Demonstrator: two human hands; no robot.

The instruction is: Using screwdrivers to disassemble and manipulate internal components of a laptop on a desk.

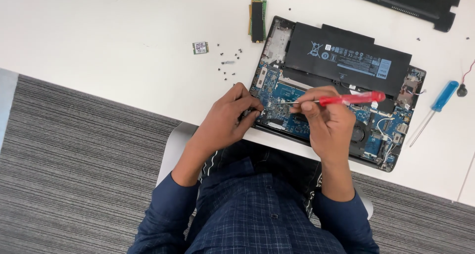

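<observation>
We brace our left hand (228, 116), fingers curled narrow, on the near edge of the opened laptop (336, 93) to steady it while our right hand (324, 120) pinches the red screwdriver (346, 99) flat over its blue board

A red-handled screwdriver (341, 99) lies nearly level over the opened laptop (341, 86), tip on its blue board, the laptop overhanging the table's near edge.

Blue screwdriver (439, 103), loose screws (228, 66), wifi card (200, 47).
</observation>
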